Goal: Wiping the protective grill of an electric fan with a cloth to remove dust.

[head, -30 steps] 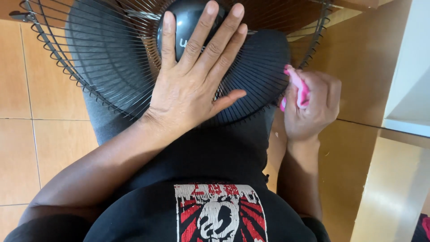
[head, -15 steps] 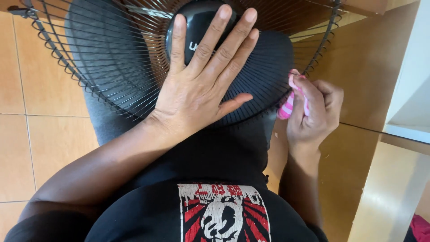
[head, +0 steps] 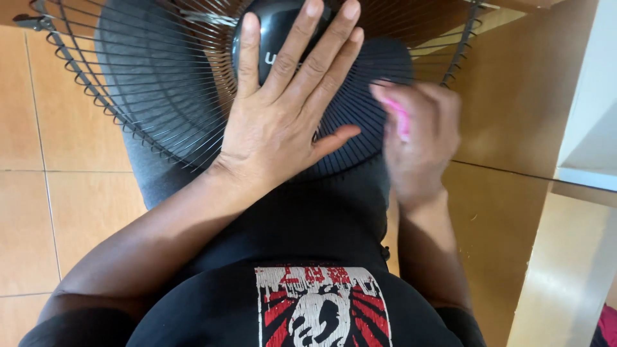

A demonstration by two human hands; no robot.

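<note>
- Your left hand (head: 283, 122) lies flat on the fan guard (head: 160, 109), palm down. The fingers are straight and a little spread, and the thumb stands out toward 3 o'clock. It grasps nothing; it only presses on the wires.
- The fingertips of this hand point toward 1 o'clock and reach over the hub cap (head: 270, 32), a smooth, glossy black dome at the centre of the guard.
- The fan guard is a round cage of thin dark metal wires. They run out from the hub like rays, and a thicker rim ring closes them. It fills the upper part of the view, from 9 o'clock over 12 to 2 o'clock, and it lies over your lap.
- Under the wires you can see wide, dull grey blades.
- Your right hand (head: 421, 138) is at 3 o'clock from the left hand and is blurred. The fingers are curled around a small pink object (head: 402, 115). I cannot tell what this object is.
- The long axis of the pink object runs about from 11 to 5 o'clock. Its upper end is at the guard's edge; if it touches the wires, I cannot tell.
- Under everything is a floor (head: 38, 212) of smooth tan square tiles.
</note>
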